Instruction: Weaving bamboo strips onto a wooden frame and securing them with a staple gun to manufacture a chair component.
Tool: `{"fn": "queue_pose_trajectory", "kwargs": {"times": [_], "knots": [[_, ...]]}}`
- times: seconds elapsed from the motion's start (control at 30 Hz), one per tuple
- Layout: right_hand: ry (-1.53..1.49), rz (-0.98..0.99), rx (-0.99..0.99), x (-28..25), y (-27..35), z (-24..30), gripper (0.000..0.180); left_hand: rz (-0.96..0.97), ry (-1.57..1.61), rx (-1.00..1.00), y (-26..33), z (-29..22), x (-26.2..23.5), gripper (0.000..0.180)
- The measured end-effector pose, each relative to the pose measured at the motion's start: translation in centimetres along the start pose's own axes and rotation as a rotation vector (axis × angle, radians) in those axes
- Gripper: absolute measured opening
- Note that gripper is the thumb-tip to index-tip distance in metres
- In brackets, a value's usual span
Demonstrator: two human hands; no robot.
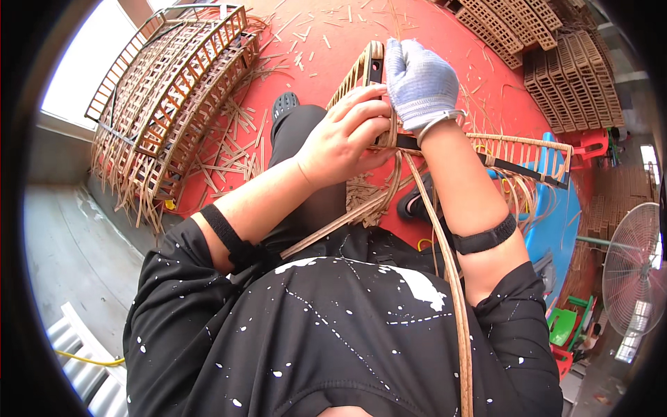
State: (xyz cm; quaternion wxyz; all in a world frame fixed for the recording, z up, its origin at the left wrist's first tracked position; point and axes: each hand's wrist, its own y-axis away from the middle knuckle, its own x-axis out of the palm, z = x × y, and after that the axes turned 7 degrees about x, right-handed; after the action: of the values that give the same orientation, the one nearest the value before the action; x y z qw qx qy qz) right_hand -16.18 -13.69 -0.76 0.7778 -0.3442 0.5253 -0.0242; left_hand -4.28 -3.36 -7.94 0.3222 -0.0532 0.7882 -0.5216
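Hands side by side at a cane-wrapped frame [528, 172], which extends beyond them and to their right: the bare left hand [354, 128] curls against it, seemingly to steady it, while the gloved right hand [422, 80] is closed at a thin strand [397, 24] — probably to keep it taut. Tan strips [455, 292] trail from beneath the hands over the black shirt [333, 326], perhaps for easy reach. Left of the hands stands a lattice stack [174, 104] — whether its pieces are containers cannot be told.

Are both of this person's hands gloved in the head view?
No, the right hand wears a pale blue glove, while the left hand is bare, its fingers and skin plainly showing.
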Motion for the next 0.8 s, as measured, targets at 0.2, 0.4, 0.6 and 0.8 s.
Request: {"fn": "queue_pose_trajectory", "kwargs": {"times": [0.2, 0.4, 0.6, 0.8], "knots": [[0.099, 0.24, 0.151, -0.1, -0.2, 0.1, 0.041, -0.034, 0.037, -0.069, -0.4, -1.0, -0.8, 0.049], [0.139, 0.285, 0.142, -0.4, -0.7, 0.7, 0.042, 0.058, -0.137, -0.031, -1.6, -1.3, -1.9, 0.036], [0.115, 0.65, 0.273, -0.2, -1.2, 0.4, 0.04, 0.27, -0.236, -0.113, -3.8, -3.2, -3.4, 0.028], [-0.377, -0.201, 0.261, -3.0, 2.7, 0.5, 0.02, 0.442, -0.217, -0.235, -5.3, -3.7, -4.2, 0.025]]}}
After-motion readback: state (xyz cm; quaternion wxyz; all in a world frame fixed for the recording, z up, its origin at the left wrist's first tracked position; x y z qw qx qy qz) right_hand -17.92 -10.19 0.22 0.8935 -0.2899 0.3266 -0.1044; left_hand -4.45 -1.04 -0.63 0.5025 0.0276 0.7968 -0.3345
